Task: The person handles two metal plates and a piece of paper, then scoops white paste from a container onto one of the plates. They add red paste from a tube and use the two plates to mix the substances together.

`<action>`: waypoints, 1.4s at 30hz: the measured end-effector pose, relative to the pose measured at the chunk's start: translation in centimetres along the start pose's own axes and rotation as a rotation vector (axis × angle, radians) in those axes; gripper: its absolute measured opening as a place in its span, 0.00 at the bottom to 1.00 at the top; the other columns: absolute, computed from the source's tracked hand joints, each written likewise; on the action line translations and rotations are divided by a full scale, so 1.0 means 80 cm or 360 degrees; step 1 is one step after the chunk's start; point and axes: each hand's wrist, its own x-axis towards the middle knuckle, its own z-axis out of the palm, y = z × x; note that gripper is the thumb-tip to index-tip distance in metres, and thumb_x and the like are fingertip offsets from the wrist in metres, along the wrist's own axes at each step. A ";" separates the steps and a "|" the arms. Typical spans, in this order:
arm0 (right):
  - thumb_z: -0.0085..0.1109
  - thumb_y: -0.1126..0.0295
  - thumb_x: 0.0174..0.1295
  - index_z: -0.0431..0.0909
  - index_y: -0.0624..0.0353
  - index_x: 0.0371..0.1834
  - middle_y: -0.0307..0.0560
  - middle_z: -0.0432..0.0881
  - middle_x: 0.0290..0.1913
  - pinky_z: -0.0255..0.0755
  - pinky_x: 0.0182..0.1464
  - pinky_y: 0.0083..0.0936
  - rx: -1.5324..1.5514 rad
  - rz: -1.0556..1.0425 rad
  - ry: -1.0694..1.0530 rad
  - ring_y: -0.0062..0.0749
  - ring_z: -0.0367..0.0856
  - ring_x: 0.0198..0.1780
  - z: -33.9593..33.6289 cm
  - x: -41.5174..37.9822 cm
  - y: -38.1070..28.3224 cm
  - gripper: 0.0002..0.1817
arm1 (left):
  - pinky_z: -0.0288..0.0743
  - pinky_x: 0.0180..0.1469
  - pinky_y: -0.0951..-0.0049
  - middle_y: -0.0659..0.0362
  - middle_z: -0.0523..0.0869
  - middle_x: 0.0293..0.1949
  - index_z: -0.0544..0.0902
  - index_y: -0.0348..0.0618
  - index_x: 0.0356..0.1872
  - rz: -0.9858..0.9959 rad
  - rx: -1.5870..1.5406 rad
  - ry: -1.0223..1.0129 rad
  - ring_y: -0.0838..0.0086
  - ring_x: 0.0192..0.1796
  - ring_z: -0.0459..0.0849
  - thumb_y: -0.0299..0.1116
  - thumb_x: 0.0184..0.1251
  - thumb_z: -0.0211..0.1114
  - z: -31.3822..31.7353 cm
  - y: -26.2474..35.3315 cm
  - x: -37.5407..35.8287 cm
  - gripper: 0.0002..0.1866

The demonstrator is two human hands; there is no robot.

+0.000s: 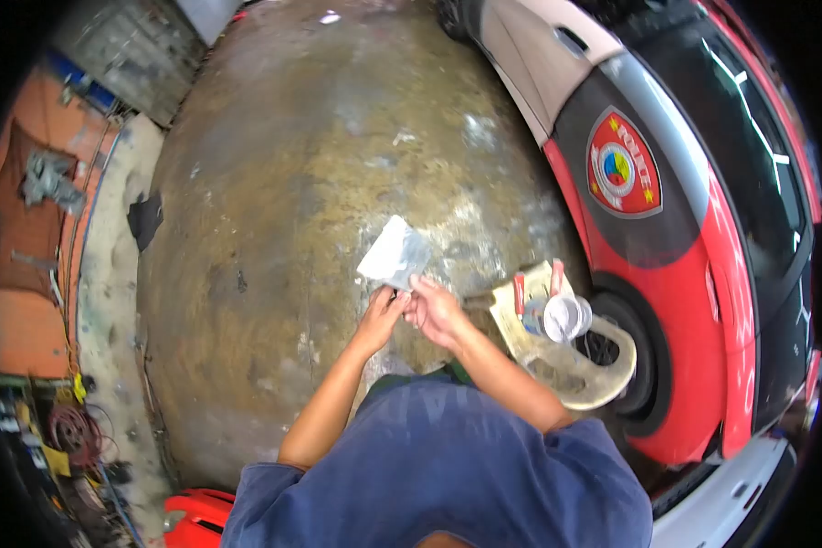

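Observation:
Both of my hands are raised in front of my chest and pinch a small clear plastic bag (394, 253) by its lower edge. My left hand (382, 313) holds the bag's lower left corner. My right hand (435, 310) grips the lower right edge, fingers closed on the plastic. The bag looks flat and whitish; its contents are too small to make out. Below my right forearm lies a curved beige panel (575, 370) with a round white container (566, 317) and a red-handled tool (521, 294) on it.
A red, black and white car (694, 228) with a police emblem (622, 173) on its door stands at the right, its wheel (635, 370) close to the beige panel. Stained concrete floor (310, 183) spreads ahead. Tools and cables (73, 429) clutter the left side.

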 end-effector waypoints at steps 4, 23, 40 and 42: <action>0.51 0.57 0.78 0.76 0.53 0.50 0.35 0.80 0.32 0.74 0.25 0.20 -0.0602 0.0031 -0.0100 0.19 0.79 0.26 0.109 0.046 0.064 0.12 | 0.72 0.32 0.79 0.62 0.83 0.40 0.80 0.40 0.54 -0.0127 -0.0522 0.0113 0.81 0.33 0.78 0.57 0.80 0.52 -0.110 -0.020 -0.023 0.28; 0.55 0.42 0.70 0.86 0.58 0.48 0.58 0.89 0.43 0.76 0.52 0.41 -0.2956 0.0741 -0.0051 0.48 0.87 0.46 -0.107 -0.054 0.145 0.29 | 0.65 0.72 0.65 0.58 0.78 0.65 0.72 0.35 0.68 0.0098 -0.1542 0.0864 0.69 0.67 0.75 0.27 0.69 0.69 -0.244 -0.042 -0.094 0.28; 0.48 0.61 0.79 0.66 0.58 0.70 0.49 0.75 0.68 0.65 0.71 0.43 -0.0235 -0.0971 -0.0029 0.37 0.72 0.69 0.255 -0.003 0.071 0.22 | 0.64 0.75 0.62 0.53 0.75 0.67 0.69 0.31 0.69 0.0424 -0.1802 0.0529 0.65 0.70 0.73 0.24 0.76 0.58 -0.161 0.111 -0.061 0.23; 0.49 0.61 0.79 0.68 0.59 0.66 0.51 0.77 0.65 0.68 0.70 0.44 -0.0145 -0.1056 -0.0004 0.41 0.76 0.66 0.227 -0.014 0.052 0.20 | 0.58 0.79 0.59 0.45 0.70 0.72 0.64 0.26 0.72 0.0361 -0.1749 0.0512 0.57 0.76 0.68 0.23 0.75 0.58 -0.166 0.106 -0.079 0.27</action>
